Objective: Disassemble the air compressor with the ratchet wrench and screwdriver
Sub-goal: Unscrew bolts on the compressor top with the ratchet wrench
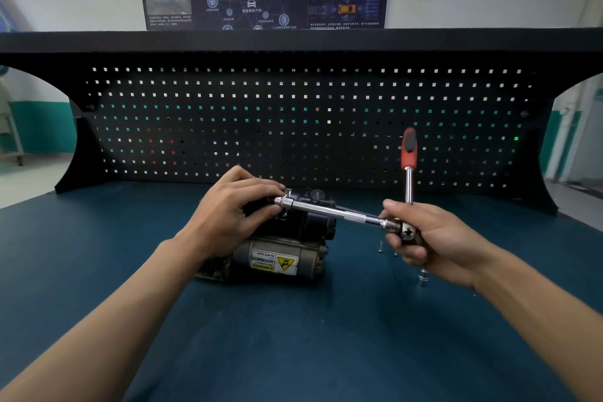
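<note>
The air compressor, a dark body above a grey cylinder with a yellow warning label, lies mid-bench. My right hand grips the head of the ratchet wrench, whose red-and-black handle points straight up. A chrome extension bar runs leftward from the wrench head to the compressor's top left. There my left hand pinches the socket end of the bar against the compressor. The fastener under the socket is hidden by my fingers.
Loose screws and a small chrome socket stand on the blue bench top just below my right hand. A black pegboard walls off the back of the bench.
</note>
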